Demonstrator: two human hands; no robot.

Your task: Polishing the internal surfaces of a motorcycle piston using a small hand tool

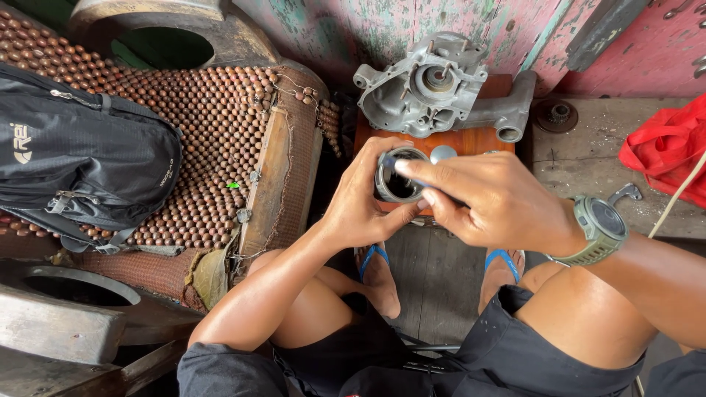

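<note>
A: Left hand [362, 202] clamped round a short metal cylinder [397, 176], held above the near edge of the wooden block [471, 140], bore facing up. Right hand [489, 198] closed on a thin tool, fingertips [406, 167] at the cylinder's rim, about 1 o'clock on the bore.

B: Risks?

A: Likely slip of the tool off the rim: pinched only between fingertips, angled across the opening. Possible scratch on the inner wall, or a jab into the left thumb lying just beside. Cylinder unsupported underneath; a loosened grip probably means a drop toward the sandalled feet [379, 268] at 6 o'clock.

B: Anything nearby in the way?

A: Grey cast engine casing [434, 92] on the block at 12 o'clock, near the hands but apart. Small round metal piece [443, 153] just beside the cylinder, at its 2 o'clock; easily knocked off by the right knuckles.

B: Hard to make out?

A: Tool mostly hidden under the right fingers; kind not clear. Bottom of the bore dark, contents unreadable. Lower part of the cylinder covered by the left palm. Red cloth [665, 143] cut off at 3 o'clock. Black backpack [81, 158] on the beaded seat cover [213, 125] at 9 o'clock, well apart.
</note>
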